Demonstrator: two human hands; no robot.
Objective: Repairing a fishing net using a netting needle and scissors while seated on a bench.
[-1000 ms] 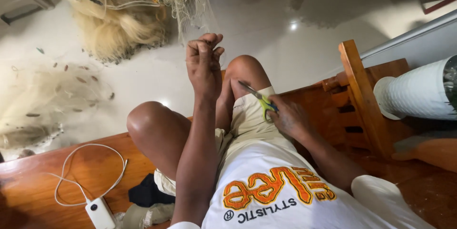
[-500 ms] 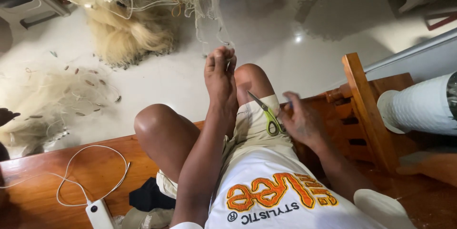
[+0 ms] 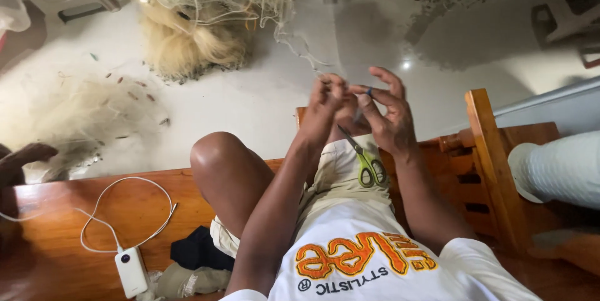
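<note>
You are sitting on a wooden bench [image 3: 75,213] above a shiny white floor [image 3: 262,101], looking down at your lap. Far off on the floor, piles of pale fishing net [image 3: 187,45] are lying in heaps, and more net is spreading flat at the far left.

Your left hand [image 3: 326,104] and your right hand [image 3: 387,113] are coming together in front of your knee. The left hand's fingers are pinched shut on a thin net line [image 3: 300,51] that is running up to the far pile. The right hand is half curled, with its thumb and first finger pinching a small blue thing [image 3: 369,91]; it is too tiny to tell what it is.

Green-handled scissors [image 3: 369,166] are lying on your shorts, just under the right hand and not touching it.

Near you on the left, a white power bank [image 3: 131,271] with a looping white cable [image 3: 125,207] is resting on the bench, beside a dark cloth [image 3: 197,251].
</note>
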